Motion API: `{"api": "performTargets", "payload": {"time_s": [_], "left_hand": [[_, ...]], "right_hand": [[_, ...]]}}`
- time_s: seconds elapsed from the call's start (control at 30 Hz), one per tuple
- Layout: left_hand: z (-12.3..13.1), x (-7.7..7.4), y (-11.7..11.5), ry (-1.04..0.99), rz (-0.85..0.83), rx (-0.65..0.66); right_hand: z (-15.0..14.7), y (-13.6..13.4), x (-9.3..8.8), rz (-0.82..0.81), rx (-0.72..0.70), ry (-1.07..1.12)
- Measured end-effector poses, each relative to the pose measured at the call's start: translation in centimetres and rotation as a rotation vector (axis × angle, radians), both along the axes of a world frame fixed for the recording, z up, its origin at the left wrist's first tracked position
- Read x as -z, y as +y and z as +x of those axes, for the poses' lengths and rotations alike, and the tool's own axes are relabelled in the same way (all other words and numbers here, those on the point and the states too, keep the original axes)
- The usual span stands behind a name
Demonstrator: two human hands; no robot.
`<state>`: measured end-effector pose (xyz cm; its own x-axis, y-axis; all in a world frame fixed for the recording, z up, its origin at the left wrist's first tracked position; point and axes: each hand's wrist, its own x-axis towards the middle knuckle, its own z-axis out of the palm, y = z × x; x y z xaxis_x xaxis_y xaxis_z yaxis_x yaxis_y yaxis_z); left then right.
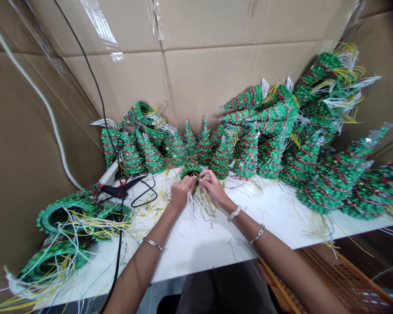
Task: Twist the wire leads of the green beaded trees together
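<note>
Both hands meet at the open base of a small green tinsel Christmas tree (191, 169) lying on its side, its base facing me. From that opening a bundle of thin white and yellow wires (199, 200) spills onto the table. My left hand (182, 192) is closed at the left of the opening, its fingertips pinching among the wires. At the right, my right hand (212, 186) is closed too, thumb and fingertips together on thin wires. Exactly which strands each hand grips is too small to tell.
Decorated trees (245, 152) stand and lie in a row along the cardboard wall (196, 83). More trees with trailing wires (62, 213) lie at left, near a black-and-orange glue gun (121, 189). A black cable (101, 100) hangs in front. Wire scraps litter the white table (196, 244). An orange crate (340, 279) sits below right.
</note>
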<state>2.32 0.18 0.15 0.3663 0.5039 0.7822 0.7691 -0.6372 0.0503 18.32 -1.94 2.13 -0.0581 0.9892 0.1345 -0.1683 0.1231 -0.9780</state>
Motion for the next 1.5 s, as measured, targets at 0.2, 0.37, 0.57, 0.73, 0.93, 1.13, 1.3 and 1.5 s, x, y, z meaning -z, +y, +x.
{"api": "performTargets", "payload": {"time_s": [0.2,0.37,0.57,0.73,0.93,1.13,1.3,1.5], "left_hand": [[-0.1,0.0,0.1,0.014,0.074,-0.022],[-0.2,-0.1,0.1,-0.035,0.03,-0.027],[-0.2,-0.3,0.1,-0.083,-0.046,0.075],[-0.2,0.1,-0.1,-0.117,-0.176,0.078],[-0.2,0.1,0.0,-0.03,-0.128,0.041],[-0.4,-0.1,0.0,0.063,-0.079,-0.01],[-0.7,0.0,-0.1,0.112,-0.081,-0.018],[-0.6,-0.1,0.0,0.135,-0.026,-0.041]], "right_hand": [[0.1,0.2,0.0,-0.008,0.013,0.008],[0.2,0.4,0.1,-0.049,0.008,0.058],[0.1,0.1,0.2,-0.083,0.007,-0.008],[0.1,-0.1,-0.1,-0.054,0.011,-0.067],[0.2,0.2,0.3,-0.001,-0.007,-0.064],[0.3,0.6,0.9,-0.001,-0.014,-0.032],[0.2,0.8,1.1,-0.001,-0.001,-0.025],[0.3,0.7,0.7,-0.061,-0.01,0.014]]}}
